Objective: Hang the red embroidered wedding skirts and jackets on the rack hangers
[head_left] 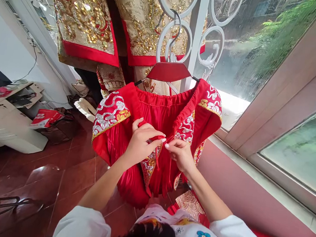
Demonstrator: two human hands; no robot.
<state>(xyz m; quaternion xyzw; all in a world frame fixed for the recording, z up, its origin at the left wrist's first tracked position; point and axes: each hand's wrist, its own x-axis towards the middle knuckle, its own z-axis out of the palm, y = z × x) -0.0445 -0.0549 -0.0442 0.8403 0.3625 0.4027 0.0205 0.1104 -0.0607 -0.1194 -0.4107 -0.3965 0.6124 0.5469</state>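
A red pleated garment with silver and gold embroidered panels hangs in front of me from a hanger with a dark red bar. At the middle of its front, my left hand pinches a red tie cord between thumb and forefinger. One end of the cord dangles below the fingers. Close against it, my right hand also pinches the cord, its thumb and forefinger nearly meeting the left fingertips. Whether the cord is knotted there is hidden by the fingers.
Gold-beaded garments with red hems hang behind. The hanger hooks on a white scrollwork frame. A window and ledge stand at right. At left are a pale desk, a red bag and a tiled floor.
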